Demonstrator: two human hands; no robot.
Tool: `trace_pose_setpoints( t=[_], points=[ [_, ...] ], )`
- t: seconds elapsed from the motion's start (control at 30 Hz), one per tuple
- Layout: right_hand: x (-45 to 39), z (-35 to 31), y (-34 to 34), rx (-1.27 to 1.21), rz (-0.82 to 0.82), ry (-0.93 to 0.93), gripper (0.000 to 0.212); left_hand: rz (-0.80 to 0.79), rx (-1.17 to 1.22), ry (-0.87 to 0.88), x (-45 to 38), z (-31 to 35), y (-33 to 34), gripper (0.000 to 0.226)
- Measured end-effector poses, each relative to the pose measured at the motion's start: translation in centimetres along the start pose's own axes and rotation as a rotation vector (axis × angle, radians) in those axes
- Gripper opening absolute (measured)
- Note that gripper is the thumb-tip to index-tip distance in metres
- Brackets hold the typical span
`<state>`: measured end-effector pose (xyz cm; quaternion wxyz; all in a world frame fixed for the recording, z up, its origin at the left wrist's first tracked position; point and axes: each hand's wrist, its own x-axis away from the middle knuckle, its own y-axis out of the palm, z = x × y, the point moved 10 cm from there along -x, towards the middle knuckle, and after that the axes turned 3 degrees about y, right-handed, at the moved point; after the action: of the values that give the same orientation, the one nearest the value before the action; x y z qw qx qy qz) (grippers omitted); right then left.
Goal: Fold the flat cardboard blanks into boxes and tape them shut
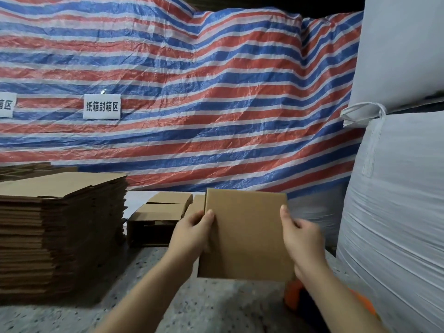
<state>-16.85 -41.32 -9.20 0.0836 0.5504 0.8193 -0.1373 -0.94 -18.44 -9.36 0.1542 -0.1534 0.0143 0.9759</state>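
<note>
A red, white and blue striped tarpaulin (192,97) hangs across the back, with a white paper sign (101,106) printed in Chinese characters fixed to it and a second sign (5,105) cut off at the left edge. Two large white woven bulk sacks (396,179) stand stacked at the right, close beside the work spot. On the left a tall stack of flat cardboard blanks (55,227) sits on the speckled grey tabletop (216,306), and behind the hands lie a few already folded small boxes (158,217), one with an open dark side facing the camera. The cardboard box (245,234) in work is held up in mid-air above the tabletop, centre-right, its plain brown face turned to the camera and roughly upright; its top edge overlaps the folded boxes and the tarpaulin's foot. The left hand (192,234) grips its left edge, thumb on the front face and the other fingers hidden behind. The right hand (301,236) holds the right edge, thumb laid along the front and fingers curled round the side. Whether the piece is flat or already opened into a box cannot be told from this face-on view. An orange object (294,294) lies below the right forearm, mostly hidden and blurred, so what it is cannot be made out.
</note>
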Motion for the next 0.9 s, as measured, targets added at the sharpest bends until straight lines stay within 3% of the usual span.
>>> trace_pose_setpoints(
  t=[0.17, 0.27, 0.4, 0.57, 0.77, 0.9],
  points=[
    [-6.7, 0.3, 2.1, 0.0, -0.193, 0.157, 0.032, -0.077, -0.001, -0.105, -6.2, -0.6, 5.6, 0.02],
    [-10.9, 1.1, 2.3, 0.033, -0.177, 0.202, 0.022, -0.115, 0.001, -0.155, -9.5, -2.3, 9.1, 0.029],
    [-15.9, 3.5, 2.7, 0.111, -0.151, 0.26, 0.025, -0.098, -0.095, -0.175, -14.0, -5.3, 12.9, 0.037],
    [-20.0, 7.1, 4.7, 0.11, -0.224, 0.368, 0.046, -0.087, -0.283, -0.099, -18.9, -7.5, 15.7, 0.044],
    [-23.3, 9.8, 7.5, 0.173, -0.24, 0.366, 0.047, -0.132, -0.714, 0.067, -22.0, -8.6, 18.0, 0.044],
    [-24.7, 11.5, 9.6, 0.197, -0.263, 0.383, 0.05, -0.153, -0.845, 0.067, -23.5, -9.9, 17.9, 0.047]
  ],
)
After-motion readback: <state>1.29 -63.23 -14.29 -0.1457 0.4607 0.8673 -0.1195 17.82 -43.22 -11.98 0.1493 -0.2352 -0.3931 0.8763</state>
